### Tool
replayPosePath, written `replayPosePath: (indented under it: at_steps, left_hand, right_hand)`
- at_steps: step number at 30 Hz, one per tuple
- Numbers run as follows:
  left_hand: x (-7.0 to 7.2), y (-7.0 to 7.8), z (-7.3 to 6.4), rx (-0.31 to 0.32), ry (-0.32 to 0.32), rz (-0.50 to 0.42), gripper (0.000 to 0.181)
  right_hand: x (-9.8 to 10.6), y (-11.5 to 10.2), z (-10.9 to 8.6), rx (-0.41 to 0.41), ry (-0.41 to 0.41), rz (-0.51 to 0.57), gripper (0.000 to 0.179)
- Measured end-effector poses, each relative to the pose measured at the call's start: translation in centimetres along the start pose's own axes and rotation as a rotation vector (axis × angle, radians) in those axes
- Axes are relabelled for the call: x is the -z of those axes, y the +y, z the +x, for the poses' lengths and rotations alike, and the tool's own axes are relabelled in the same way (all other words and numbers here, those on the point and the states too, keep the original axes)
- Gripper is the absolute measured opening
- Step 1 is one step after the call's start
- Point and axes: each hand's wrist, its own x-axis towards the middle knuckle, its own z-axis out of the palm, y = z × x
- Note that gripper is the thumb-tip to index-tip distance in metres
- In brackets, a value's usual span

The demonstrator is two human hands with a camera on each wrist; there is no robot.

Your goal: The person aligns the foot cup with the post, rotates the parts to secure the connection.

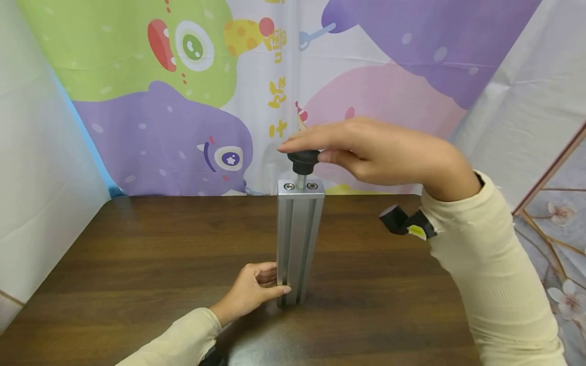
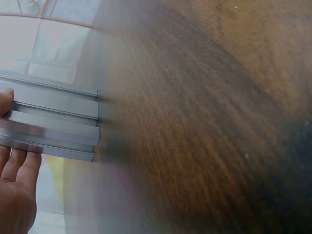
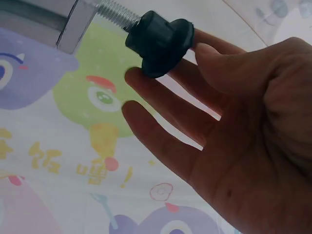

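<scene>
From the head: grips the aluminium profile (image 1: pixel 298 239), upright on the table (image 1: pixel 137 244), low down with the left hand (image 1: pixel 249 292), fingertips hidden behind; lays the right hand (image 1: pixel 377 152), fingers nearly straight, over the black knob (image 1: pixel 303 163), hiding part of it. From the left wrist: crops the profile's upper end. From the right wrist: shows the thumb at the knob's rim, index half hidden behind

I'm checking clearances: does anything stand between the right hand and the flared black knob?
Nothing visible does. The right hand is at the flared black knob, fingers over its top, thumb beside it. Below the knob, only a threaded metal rod shows above the grooved silver post.
</scene>
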Motion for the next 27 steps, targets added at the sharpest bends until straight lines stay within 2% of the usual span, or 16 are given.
replayPosePath:
  at_steps: [3, 11, 19, 23, 27]
  left_hand:
    - [-0.1, -0.3, 0.1, -0.007, -0.002, 0.004, 0.050]
    - [-0.1, -0.8, 0.3, -0.010, 0.009, 0.021, 0.056]
    - [-0.2, -0.8, 0.4, -0.011, 0.014, -0.001, 0.049]
    - [-0.3, -0.9, 0.4, -0.016, 0.015, -0.014, 0.048]
    - [-0.2, -0.9, 0.3, -0.015, 0.018, -0.013, 0.047]
  right_hand:
    - [0.0, 0.1, 0.2, -0.004, -0.017, 0.005, 0.045]
    - [-0.2, -0.1, 0.3, -0.033, 0.030, -0.013, 0.038]
    - [-0.3, -0.8, 0.5, -0.170, 0.058, -0.098, 0.030]
    - [-0.6, -1.1, 0.8, -0.196, 0.119, -0.120, 0.030]
    - [-0.8, -2.0, 1.3, -0.310, 0.183, -0.148, 0.030]
